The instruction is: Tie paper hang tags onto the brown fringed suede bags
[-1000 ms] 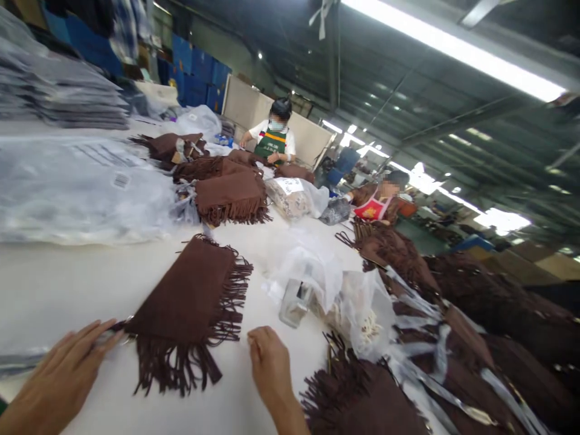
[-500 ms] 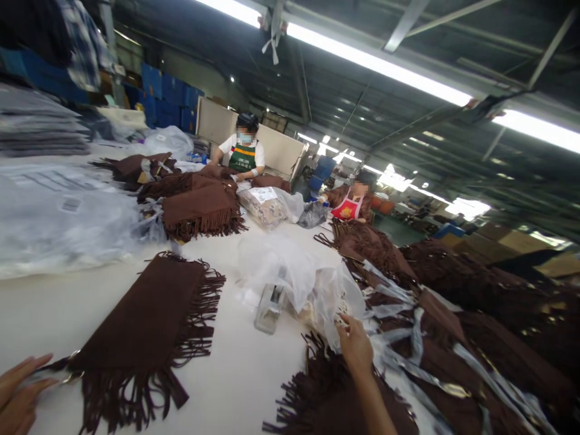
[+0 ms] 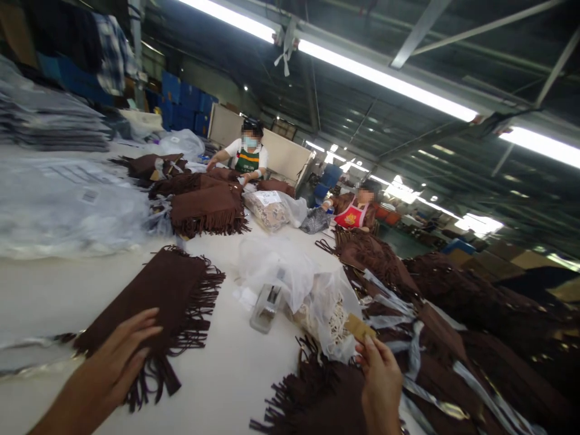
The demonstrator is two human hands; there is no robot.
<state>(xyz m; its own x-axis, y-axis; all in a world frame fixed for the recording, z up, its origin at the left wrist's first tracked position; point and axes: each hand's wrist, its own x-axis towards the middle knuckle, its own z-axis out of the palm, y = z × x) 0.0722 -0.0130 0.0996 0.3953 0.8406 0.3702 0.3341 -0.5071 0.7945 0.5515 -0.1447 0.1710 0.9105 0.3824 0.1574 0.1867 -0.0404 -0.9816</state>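
A folded brown fringed cloth [image 3: 156, 299] lies on the white table [image 3: 235, 374] in front of me. My left hand [image 3: 115, 362] hovers over its near end with fingers stretched out and holds nothing. My right hand [image 3: 380, 377] is closed in a pinch on a small tan card tag [image 3: 359, 328], just pulled clear of a clear plastic bag of tags [image 3: 333, 314]. A small clear tagging tool [image 3: 266, 305] lies between the cloth and the bag.
A heap of brown fringed pieces [image 3: 453, 314] with silver straps covers the right side. Stacked brown pieces [image 3: 206, 208] and clear bags [image 3: 67, 205] lie further back. Two other people [image 3: 247, 154] [image 3: 360, 208] work at the far end.
My right hand drew back from the bag with a tan tag in its fingers. My left hand moved in from the left edge over the cloth's near end.
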